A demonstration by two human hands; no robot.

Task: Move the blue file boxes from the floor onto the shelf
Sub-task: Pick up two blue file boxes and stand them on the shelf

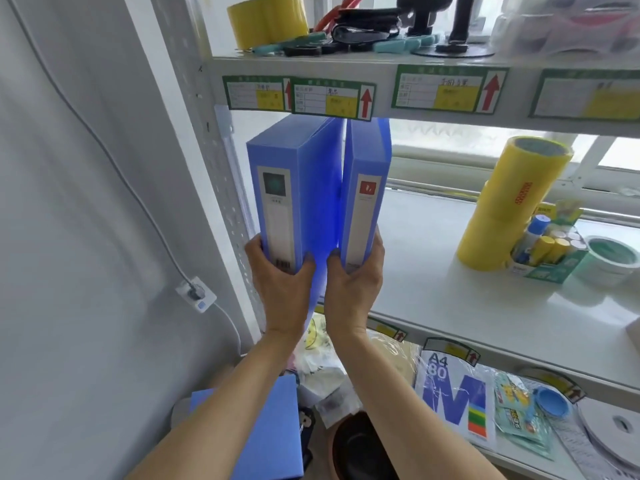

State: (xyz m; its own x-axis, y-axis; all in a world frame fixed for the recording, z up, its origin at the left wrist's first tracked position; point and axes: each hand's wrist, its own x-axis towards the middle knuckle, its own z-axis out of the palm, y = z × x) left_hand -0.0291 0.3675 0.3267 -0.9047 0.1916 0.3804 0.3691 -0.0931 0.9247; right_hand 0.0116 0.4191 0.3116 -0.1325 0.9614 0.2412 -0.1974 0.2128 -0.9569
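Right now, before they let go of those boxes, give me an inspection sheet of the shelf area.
Surface: white middle shelf, bare at its left end.
Job's things: two blue boxes upright, left box and right box; a third box lower down.
Clutter: yellow tape stack, glue tub, green tape roll.
Hands: left hand grips left box, right hand grips right box.
Cables: white cord to wall socket.
Surroundings: paper pack on lower shelf.

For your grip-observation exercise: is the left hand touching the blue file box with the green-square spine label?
Touching. The head view shows the left hand wrapped around the file box's lower end, fingers on its spine.
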